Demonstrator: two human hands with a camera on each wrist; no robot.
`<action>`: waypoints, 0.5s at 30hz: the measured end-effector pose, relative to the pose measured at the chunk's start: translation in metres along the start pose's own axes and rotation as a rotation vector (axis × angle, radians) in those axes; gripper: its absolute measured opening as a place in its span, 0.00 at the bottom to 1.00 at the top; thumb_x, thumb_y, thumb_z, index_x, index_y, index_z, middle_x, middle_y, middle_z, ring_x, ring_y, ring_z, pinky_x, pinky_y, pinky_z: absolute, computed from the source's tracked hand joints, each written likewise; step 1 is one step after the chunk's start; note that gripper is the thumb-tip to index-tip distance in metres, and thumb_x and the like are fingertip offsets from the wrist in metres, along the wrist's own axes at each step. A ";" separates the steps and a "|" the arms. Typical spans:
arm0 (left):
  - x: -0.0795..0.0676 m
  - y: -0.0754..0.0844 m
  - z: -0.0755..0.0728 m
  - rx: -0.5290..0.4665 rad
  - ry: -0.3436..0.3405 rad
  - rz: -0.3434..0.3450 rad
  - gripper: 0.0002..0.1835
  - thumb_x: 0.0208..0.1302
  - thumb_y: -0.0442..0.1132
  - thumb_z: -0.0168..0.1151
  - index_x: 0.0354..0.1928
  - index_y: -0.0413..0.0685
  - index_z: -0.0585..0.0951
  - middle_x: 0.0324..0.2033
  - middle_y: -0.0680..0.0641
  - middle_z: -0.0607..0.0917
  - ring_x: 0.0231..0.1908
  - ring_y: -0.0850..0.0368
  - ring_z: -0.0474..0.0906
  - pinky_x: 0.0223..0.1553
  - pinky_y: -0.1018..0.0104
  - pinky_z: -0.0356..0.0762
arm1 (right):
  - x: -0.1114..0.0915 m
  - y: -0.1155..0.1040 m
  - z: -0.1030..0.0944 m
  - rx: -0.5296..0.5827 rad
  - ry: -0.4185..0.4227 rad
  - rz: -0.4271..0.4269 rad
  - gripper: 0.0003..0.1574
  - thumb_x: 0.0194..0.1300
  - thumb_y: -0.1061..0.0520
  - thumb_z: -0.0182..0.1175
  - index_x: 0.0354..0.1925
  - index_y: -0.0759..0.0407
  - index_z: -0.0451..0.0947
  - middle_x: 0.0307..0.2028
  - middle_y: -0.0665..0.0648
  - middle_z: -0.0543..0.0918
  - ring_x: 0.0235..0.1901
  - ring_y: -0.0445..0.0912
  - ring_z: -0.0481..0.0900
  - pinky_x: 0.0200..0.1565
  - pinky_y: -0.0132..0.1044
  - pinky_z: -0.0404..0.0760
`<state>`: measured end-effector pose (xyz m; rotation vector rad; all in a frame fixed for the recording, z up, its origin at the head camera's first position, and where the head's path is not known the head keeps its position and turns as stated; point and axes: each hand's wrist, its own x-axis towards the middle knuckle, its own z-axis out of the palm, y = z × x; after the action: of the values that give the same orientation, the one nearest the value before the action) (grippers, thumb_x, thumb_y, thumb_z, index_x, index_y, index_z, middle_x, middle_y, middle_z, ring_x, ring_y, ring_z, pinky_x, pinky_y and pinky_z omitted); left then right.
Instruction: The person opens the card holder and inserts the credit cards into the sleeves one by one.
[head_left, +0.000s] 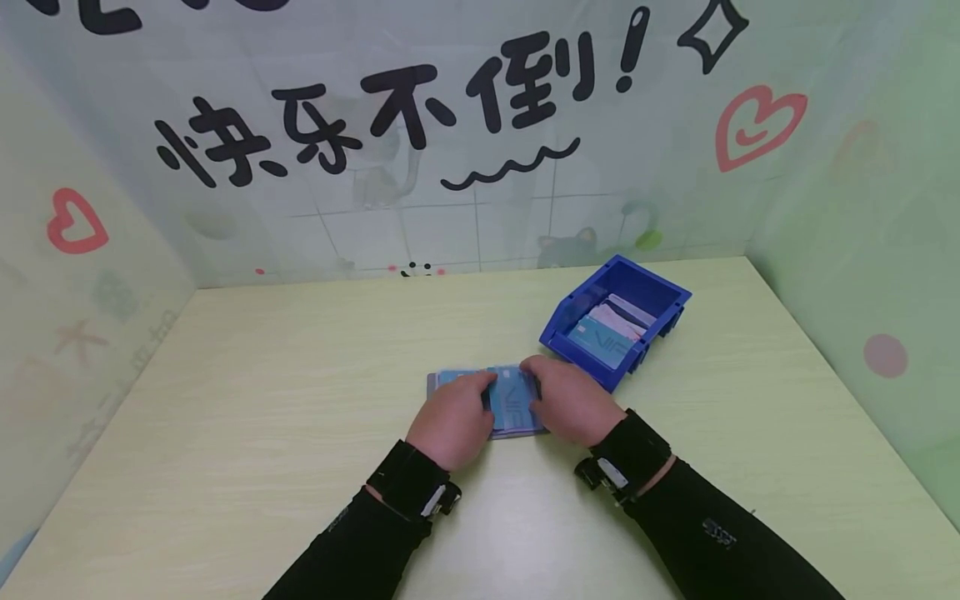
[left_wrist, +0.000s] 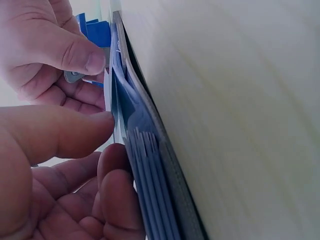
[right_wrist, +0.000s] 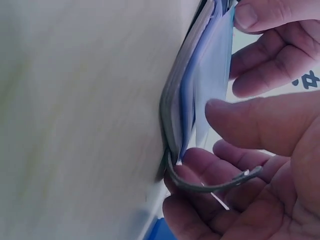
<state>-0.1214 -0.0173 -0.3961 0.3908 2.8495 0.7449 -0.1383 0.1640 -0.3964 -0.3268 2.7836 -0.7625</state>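
Observation:
A card holder [head_left: 432,385] with a grey cover and clear sleeves lies opened on the table. On its right side is a light blue card [head_left: 513,402] with lettering. My left hand [head_left: 454,422] pinches the card's left edge with curled fingers. At the opposite edge my right hand [head_left: 576,403] holds the card between thumb and fingers. The stacked sleeves [left_wrist: 152,185] show edge-on in the left wrist view. In the right wrist view, the holder's snap strap [right_wrist: 215,188] curves across my right fingers. Whether the card sits partly inside a sleeve is hidden.
A blue plastic bin [head_left: 558,342] stands just beyond my right hand, turned at an angle. Inside it lie several cards, a blue one [head_left: 602,340] uppermost. Printed curtains surround the pale wooden table [head_left: 300,375] at the back and both sides.

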 end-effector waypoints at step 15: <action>0.001 -0.001 0.000 0.018 0.005 0.007 0.26 0.73 0.35 0.64 0.71 0.42 0.77 0.67 0.42 0.82 0.69 0.46 0.78 0.69 0.49 0.76 | 0.006 0.005 0.001 0.256 0.045 0.066 0.26 0.77 0.61 0.59 0.69 0.64 0.73 0.55 0.60 0.84 0.55 0.52 0.81 0.61 0.50 0.83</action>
<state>-0.1226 -0.0181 -0.3972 0.4018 2.8628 0.7229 -0.1443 0.1660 -0.4002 -0.1710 2.6789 -1.1069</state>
